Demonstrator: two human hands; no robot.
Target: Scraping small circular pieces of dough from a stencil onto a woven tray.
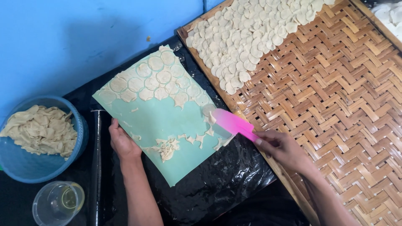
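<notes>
Nearest the person, just left of the green mat, a clear plastic cup with a little yellowish liquid stands beside a black rolling pin; a knock from the forearm could likely tip the cup. The left hand presses flat on the mat's left edge, fingers spread over the border, grasping nothing else. If that hold slackens, the mat may slide on the glossy black plastic sheet beneath it and the scraper could skid.

At the mat's right edge, the right hand is closed around the handle of a pink scraper, whose blade lies against the mat beside a round piece of dough. Pushed too steeply, the blade might tear or fold the thin discs, or drag scraps into them.

A small heap of dough trimmings lies near the mat's middle, with stray bits around it. Along the mat's far end, the cut dough rounds sit pale, thin and flat, packed edge to edge, with webbing left between them.

Left of the mat, a blue basket holds crumpled dough offcuts. Right of the mat and beyond it, a woven bamboo tray carries many overlapping rounds at its far end.
</notes>
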